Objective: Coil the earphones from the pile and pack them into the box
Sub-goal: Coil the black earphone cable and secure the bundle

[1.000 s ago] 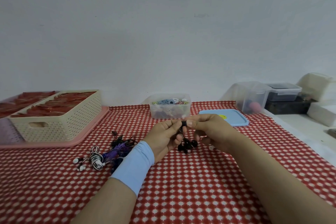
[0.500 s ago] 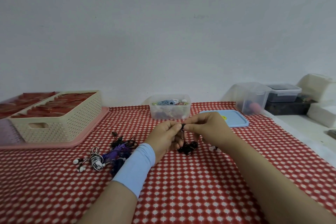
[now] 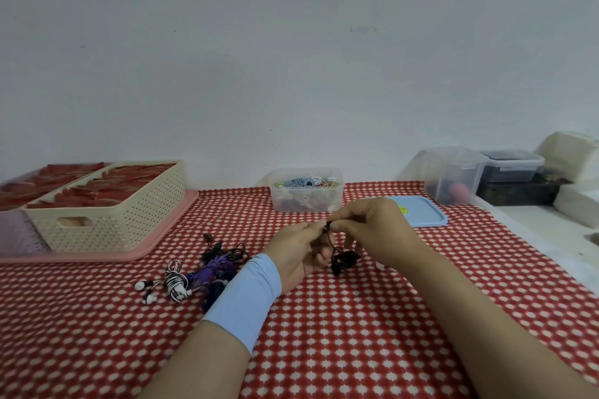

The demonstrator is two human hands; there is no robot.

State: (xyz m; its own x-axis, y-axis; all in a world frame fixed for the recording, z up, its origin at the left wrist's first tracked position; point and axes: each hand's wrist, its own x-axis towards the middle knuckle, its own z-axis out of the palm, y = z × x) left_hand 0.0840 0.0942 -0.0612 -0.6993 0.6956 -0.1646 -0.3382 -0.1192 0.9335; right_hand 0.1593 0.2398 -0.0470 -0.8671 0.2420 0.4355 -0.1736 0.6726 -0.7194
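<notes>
Surface: red-and-white checked tablecloth covering the table.
Room: plain white wall standing far behind.
Grip: left hand and right hand both pinching black earphones.

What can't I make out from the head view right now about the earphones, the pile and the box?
- Black earphones: the pinch point is covered by the fingertips of the left hand and right hand, so the coil progress is unclear.
- Pile: partly behind the blue wristband; count unclear.
- Clear box: contents too small and blurred to count.
</notes>
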